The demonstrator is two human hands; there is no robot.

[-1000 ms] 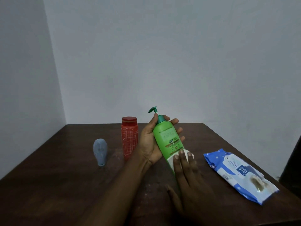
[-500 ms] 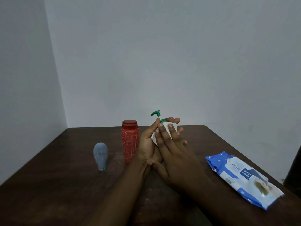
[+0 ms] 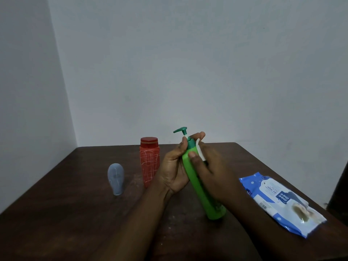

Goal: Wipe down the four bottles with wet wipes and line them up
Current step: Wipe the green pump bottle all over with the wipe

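**Wipe at the neck**

The right hand (image 3: 211,172) pinches a wipe (image 3: 199,151) against the green bottle (image 3: 201,189) just under its pump. The left hand (image 3: 173,170) curls round the neck opposite. The bottle slants above the table (image 3: 75,213), pump away, base toward the person, so the stroke should run downward.

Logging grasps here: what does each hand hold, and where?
Left hand grips the green pump bottle around its upper body; right hand presses a white wipe against its shoulder.

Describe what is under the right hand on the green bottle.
A white wet wipe shows at the edge of the right hand, pressed to the green bottle. Most of the wipe and the bottle's surface beneath are covered.
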